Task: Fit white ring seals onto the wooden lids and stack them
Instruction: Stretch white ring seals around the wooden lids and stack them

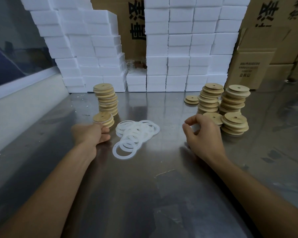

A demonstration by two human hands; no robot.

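Steel table [144, 186] lies bare between left hand [89, 134] gripping short lid stack [104, 120] and right hand [205, 134], curled empty.

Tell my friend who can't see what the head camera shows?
A person's left hand touches a short stack of wooden lids, while the right hand reaches toward taller lid stacks. A pile of white ring seals lies between them on a metal table.

Bare steel table [144, 194] open in front of ring pile [136, 133]. Left of pile: short and tall lid stacks [107, 98]. Right of pile: clustered lid stacks [230, 107]. Behind pile: open strip, then foam block wall [179, 48].
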